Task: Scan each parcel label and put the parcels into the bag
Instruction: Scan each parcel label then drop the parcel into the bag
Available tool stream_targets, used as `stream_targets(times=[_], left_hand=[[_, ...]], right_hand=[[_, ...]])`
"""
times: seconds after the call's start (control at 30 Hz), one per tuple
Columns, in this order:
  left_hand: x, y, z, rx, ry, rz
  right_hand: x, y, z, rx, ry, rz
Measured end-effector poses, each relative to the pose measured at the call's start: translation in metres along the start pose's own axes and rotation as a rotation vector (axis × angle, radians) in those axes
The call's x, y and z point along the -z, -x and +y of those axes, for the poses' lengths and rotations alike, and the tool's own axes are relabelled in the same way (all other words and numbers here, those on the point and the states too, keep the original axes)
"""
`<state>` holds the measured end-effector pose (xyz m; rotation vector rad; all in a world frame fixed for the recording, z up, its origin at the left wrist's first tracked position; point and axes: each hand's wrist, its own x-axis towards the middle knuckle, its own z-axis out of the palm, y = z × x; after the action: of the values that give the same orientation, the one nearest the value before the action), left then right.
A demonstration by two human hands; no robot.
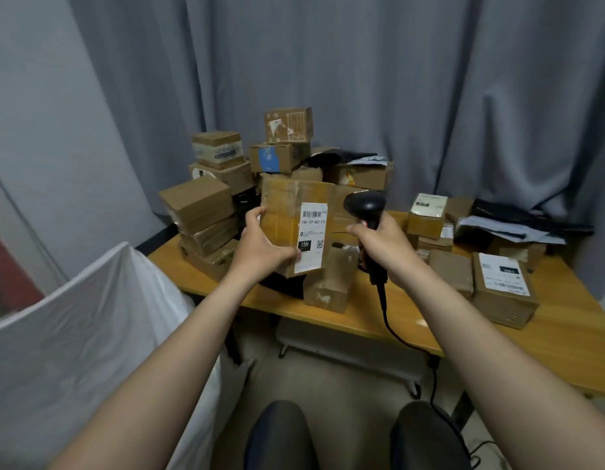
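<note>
My left hand (260, 244) grips a taped cardboard parcel (284, 212) held up above the table, its white label (311, 237) with a barcode facing me. My right hand (379, 245) grips the handle of a black barcode scanner (364, 205), whose head sits just right of the label, close to the parcel. The scanner's cable (387, 320) hangs down over the table's front edge. A large white bag (84, 334) stands open at the lower left, beside the table.
Several cardboard parcels are stacked at the table's back left (206, 212) and centre (287, 125), and more lie at the right (504, 288). A small box (328, 286) stands under the held parcel. The wooden table (565, 351) backs onto grey curtains. My knees show at the bottom.
</note>
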<state>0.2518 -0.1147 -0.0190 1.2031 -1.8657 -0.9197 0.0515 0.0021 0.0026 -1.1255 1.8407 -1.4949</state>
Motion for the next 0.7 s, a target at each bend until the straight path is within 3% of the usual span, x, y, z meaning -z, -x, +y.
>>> stream_targets(times=[0.2,0.43,0.7], left_hand=[[0.051,0.039,-0.034,0.003,-0.16,0.085],[0.118,0.087,-0.091,0.21,-0.499,0.099],[0.157,0.119,-0.146,0.429,-0.724,0.094]], right_hand=[[-0.045,0.005,0.008,0.017,0.045,-0.033],[-0.098,0.009,0.013,0.021,0.093,-0.135],[-0.149,0.022,0.018,-0.006,0.111,-0.244]])
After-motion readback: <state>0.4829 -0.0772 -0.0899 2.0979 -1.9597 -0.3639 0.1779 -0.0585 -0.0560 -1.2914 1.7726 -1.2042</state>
